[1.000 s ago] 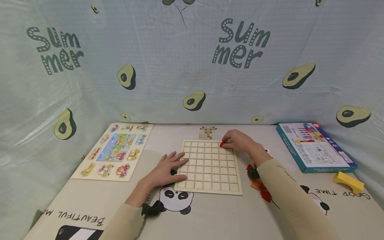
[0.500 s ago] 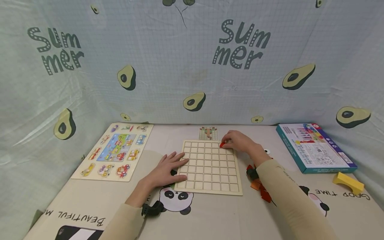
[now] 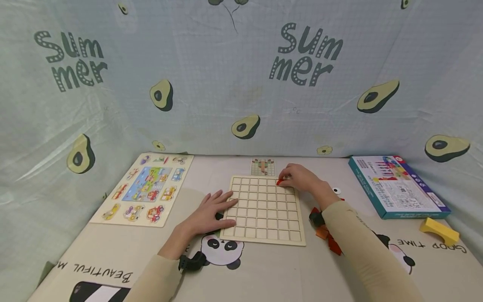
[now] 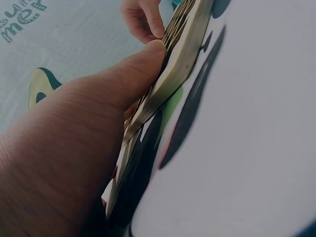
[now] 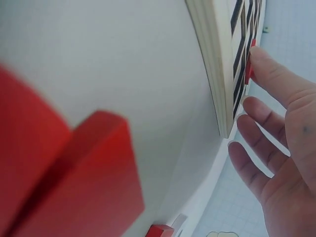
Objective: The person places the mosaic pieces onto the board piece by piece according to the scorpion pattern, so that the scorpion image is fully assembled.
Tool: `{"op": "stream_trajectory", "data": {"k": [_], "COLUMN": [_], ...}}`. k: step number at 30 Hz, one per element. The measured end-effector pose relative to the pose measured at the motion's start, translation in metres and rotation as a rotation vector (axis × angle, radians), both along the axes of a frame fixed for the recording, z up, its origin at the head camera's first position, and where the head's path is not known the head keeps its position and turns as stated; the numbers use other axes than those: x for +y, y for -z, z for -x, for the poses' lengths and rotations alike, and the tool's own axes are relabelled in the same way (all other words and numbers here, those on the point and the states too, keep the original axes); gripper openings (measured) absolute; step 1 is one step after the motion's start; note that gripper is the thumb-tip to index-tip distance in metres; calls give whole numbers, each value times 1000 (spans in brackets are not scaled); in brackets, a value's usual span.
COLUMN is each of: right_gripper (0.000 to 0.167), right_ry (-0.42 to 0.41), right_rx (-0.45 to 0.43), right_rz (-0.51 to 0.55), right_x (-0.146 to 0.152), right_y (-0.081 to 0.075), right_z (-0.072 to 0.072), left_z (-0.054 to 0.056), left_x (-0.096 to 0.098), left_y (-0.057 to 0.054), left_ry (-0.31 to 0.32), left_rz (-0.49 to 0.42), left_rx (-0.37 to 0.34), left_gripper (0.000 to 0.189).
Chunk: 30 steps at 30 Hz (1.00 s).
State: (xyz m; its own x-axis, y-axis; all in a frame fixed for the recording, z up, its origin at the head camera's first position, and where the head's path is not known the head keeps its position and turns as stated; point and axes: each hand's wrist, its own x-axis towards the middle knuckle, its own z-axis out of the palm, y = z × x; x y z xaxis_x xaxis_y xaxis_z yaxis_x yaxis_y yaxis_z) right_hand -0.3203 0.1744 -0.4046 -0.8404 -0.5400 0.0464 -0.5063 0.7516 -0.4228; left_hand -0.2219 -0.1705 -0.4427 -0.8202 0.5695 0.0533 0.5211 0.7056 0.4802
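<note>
A pale wooden grid board (image 3: 264, 242) lies in the middle of the table in the head view. My left hand (image 3: 205, 214) rests with spread fingers on its left side, the thumb on the edge in the left wrist view. At the board's far right corner, my right hand (image 3: 299, 176) pinches a small red piece (image 3: 279, 182) between thumb and index finger, right at the top row of cells. In the right wrist view that red piece (image 5: 250, 64) is under the thumb tip, while the other fingers are loosely bent beside the board. The piece's full outline is hidden.
Loose red and orange pieces (image 3: 334, 246) lie beside the right forearm, partly covered by it. A small pattern card (image 3: 263, 167) sits behind the board. A vehicle puzzle (image 3: 171, 218) lies left; a boxed set (image 3: 407, 188) and a yellow arch block (image 3: 437, 229) lie right.
The head view has shifted very slightly. Both hands and the red piece stay in the same places on the board.
</note>
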Motion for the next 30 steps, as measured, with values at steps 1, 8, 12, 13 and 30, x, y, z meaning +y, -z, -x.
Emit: {"op": "stream_trajectory", "data": {"k": [1,8,12,13,30], "right_gripper": [19,19,19,19,21], "right_ry": [3,28,20,20,53], "right_rx": [-1,-26,-29,-31,-58], "right_rz": [-3,10,18,19,25], "right_x": [0,3,3,3,9], "right_y": [0,-2,-3,-3,-7], "right_z": [0,0,-1,-2,-4], "left_z": [0,1,1,1,0], "left_x": [0,1,1,1,0], "left_y": [0,-2,-2,-2,1], "left_ry": [0,6,10,12,22], "left_rz": [0,-2,-6,-6,-11], "left_rx": [1,3,6,7,15], "left_gripper": [72,72,71,71,72]}}
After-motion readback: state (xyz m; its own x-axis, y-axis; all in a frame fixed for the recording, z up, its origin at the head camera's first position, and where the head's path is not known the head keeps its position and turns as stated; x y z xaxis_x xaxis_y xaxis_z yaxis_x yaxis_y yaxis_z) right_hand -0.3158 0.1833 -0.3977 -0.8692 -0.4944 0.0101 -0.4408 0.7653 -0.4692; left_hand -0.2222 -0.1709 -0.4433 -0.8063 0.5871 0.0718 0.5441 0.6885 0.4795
